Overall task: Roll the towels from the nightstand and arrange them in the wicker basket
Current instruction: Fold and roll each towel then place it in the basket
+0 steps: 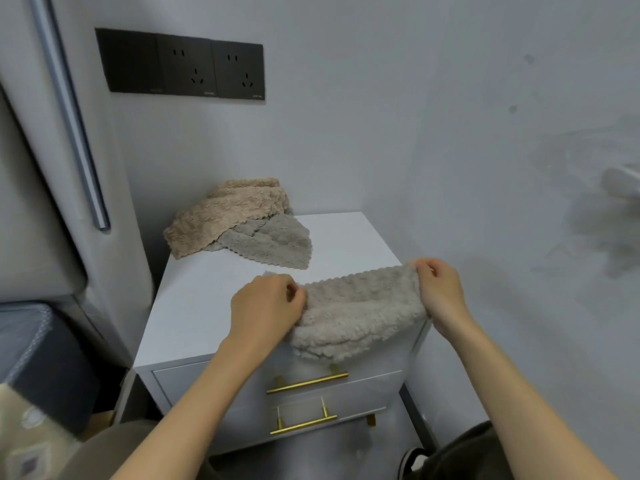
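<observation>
Grey towel [356, 317] stretched over front edge of white nightstand [194, 306]; left hand [266, 306] pinches one top corner, right hand [438, 289] the other, fingers curled tight on cloth; beige towel [221, 216] and second grey towel [273, 240] heaped at back.

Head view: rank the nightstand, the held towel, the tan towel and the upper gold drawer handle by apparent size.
1. white nightstand
2-3. held grey towel and tan towel: similar; the held one is nearer, so no ranking
4. upper gold drawer handle
</observation>
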